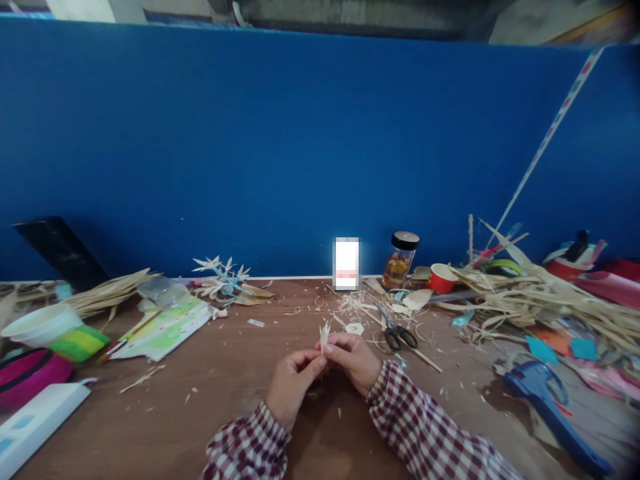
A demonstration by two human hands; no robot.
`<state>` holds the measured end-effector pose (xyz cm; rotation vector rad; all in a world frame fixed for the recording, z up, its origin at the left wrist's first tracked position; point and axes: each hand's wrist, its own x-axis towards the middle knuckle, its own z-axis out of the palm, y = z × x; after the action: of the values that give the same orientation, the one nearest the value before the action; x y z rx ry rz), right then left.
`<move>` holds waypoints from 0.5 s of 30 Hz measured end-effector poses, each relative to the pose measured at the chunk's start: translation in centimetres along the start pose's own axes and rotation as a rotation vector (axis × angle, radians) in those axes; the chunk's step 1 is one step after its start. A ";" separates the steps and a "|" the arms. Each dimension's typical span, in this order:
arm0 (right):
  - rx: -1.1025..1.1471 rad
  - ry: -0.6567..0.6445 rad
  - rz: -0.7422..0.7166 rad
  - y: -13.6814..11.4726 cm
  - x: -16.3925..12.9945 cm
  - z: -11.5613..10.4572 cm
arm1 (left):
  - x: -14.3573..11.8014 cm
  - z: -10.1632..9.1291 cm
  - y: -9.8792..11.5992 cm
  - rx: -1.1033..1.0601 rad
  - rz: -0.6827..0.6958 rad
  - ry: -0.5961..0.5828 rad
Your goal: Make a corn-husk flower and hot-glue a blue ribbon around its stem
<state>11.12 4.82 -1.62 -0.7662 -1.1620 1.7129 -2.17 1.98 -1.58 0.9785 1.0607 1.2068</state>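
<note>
Between my fingertips, low over the middle of the table, stands a small pale bundle of pointed husk strips (325,335), tips upward. My left hand (296,381) pinches its lower end, thumb against the fingers. From the other side my right hand (354,360) pinches the same husk piece, thumb and forefinger closed on it. The lower part of the bundle is mostly hidden by my fingers. Just beyond my right hand lie a cut husk piece (355,329) and black-handled scissors (397,333).
Husk scraps litter the brown table (200,427). A finished-looking husk flower spray (225,277) lies back left. A lidded jar (400,261), red paper cup (443,279) and dried husk heap (520,300) stand back right; a blue glue gun (550,407) is front right, a white power strip (45,420) left.
</note>
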 end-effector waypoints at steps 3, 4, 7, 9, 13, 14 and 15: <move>0.012 0.010 0.016 0.1 0.0 0.1 | -0.1 0.1 0.0 0.008 -0.006 0.030; 0.018 0.010 0.019 0.2 0.0 0.1 | -0.2 0.1 0.0 0.016 -0.007 0.032; 0.029 -0.001 0.027 0.1 0.0 0.2 | -0.3 0.1 -0.1 0.042 0.007 0.022; 0.035 -0.009 0.032 0.1 0.0 0.2 | -0.3 0.0 -0.2 0.053 0.023 0.009; 0.046 -0.006 0.020 0.1 0.1 0.3 | -0.4 -0.1 -0.4 0.055 0.052 -0.002; 0.048 -0.004 0.018 0.2 0.1 0.3 | -0.3 -0.1 -0.5 0.056 0.056 -0.001; 0.051 0.001 0.018 0.2 0.1 0.3 | -0.3 -0.1 -0.5 0.059 0.057 0.000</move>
<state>10.78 4.78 -1.68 -0.7484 -1.1098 1.7498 -2.17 1.62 -2.05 1.0607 1.0797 1.2271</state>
